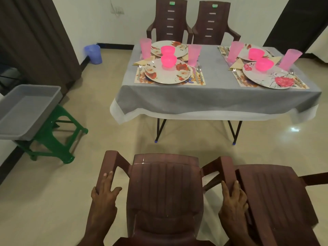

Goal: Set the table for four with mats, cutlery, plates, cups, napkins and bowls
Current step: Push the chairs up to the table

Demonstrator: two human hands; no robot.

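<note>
A brown plastic chair (166,189) stands in front of me, some way back from the table (213,96). My left hand (104,192) grips its left armrest and my right hand (234,201) grips its right armrest. The table wears a grey cloth and carries floral mats, floral plates (168,76), pink bowls (168,61), pink cups (194,55), folded napkins (143,60), forks (140,70) and spoons (199,69), laid out as several place settings.
A second brown chair (276,197) stands touching the first on the right. Two more brown chairs (170,20) face me beyond the table. A grey tub (26,110) sits on a green stool (53,139) at left. A blue bin (94,54) stands by the wall.
</note>
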